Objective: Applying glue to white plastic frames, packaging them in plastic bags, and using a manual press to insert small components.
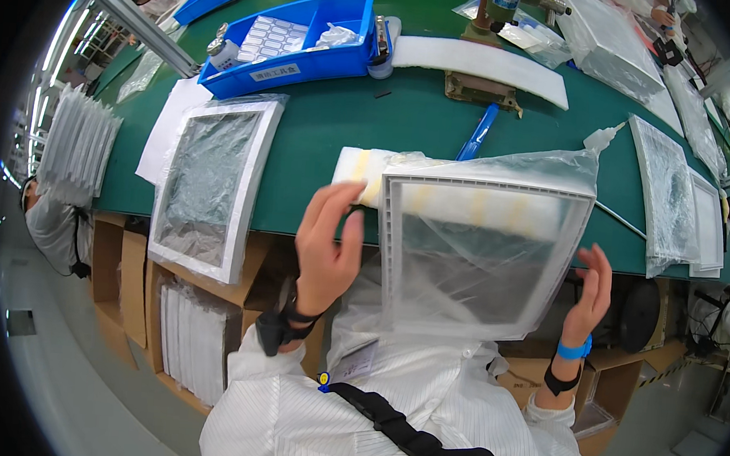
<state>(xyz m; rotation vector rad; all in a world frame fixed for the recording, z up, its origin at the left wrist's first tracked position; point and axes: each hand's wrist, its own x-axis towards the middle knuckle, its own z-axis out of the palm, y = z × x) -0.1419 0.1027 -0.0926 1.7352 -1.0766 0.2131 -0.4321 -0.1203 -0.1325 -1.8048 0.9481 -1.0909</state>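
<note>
A white rectangular frame in a clear plastic bag leans over the table's front edge, its far part on a white foam pad with yellow stripes. Beside the frame's left side is my left hand, its thumb and fingers apart and nothing in them. My right hand is raised just off the right side, also empty, with fingers somewhat curled but spread. Neither hand appears to grip the frame. The bag's gathered corner sticks up at the far right of the frame.
Another bagged white frame lies at the left, overhanging the edge. Behind stand a blue divided bin and a metal fixture with a blue-handled tool. More bagged frames lie at right; cardboard boxes sit below.
</note>
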